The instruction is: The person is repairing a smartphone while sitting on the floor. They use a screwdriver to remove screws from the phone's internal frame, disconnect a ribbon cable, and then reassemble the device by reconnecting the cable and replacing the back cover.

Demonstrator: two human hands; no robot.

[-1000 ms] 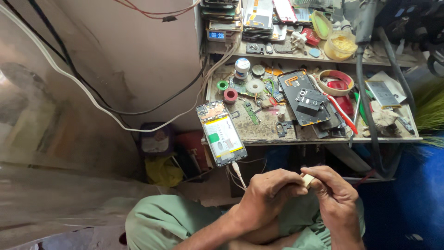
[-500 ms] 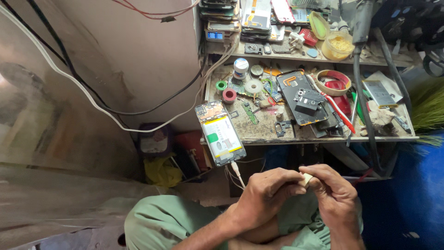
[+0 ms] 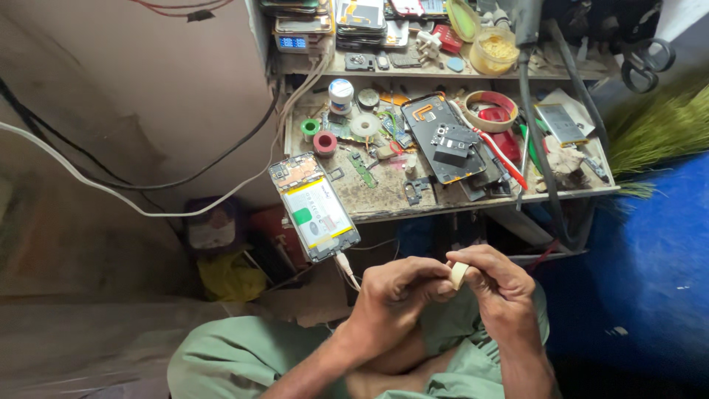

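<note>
**Head view: both hands pinch a small pale piece over the lap**

Head view looks down at a seated person in green trousers (image 3: 244, 355). The left hand (image 3: 395, 292) and right hand (image 3: 502, 284) meet in front of the knees, fingertips curled in tight around a small cream-coloured piece (image 3: 459, 275), which sticks up between them. What the piece is cannot be told. Both hands are closed on it, thumbs and forefingers touching it from either side.

Just above the hands stands a low, cluttered table (image 3: 384, 203). An opened phone (image 3: 314, 208) lies at its left front corner, hanging over the edge, back cover off, with a cable (image 3: 346, 267) plugged into its lower end. Further right lies a dark phone frame (image 3: 447, 137). Near the table's back are a red tape roll (image 3: 325, 142), a green roll (image 3: 310, 127) and a wide tan tape ring (image 3: 491, 111). A yellow tub (image 3: 493, 50) sits on the shelf above. White and black wires (image 3: 111, 188) run across the wall at left.
</note>
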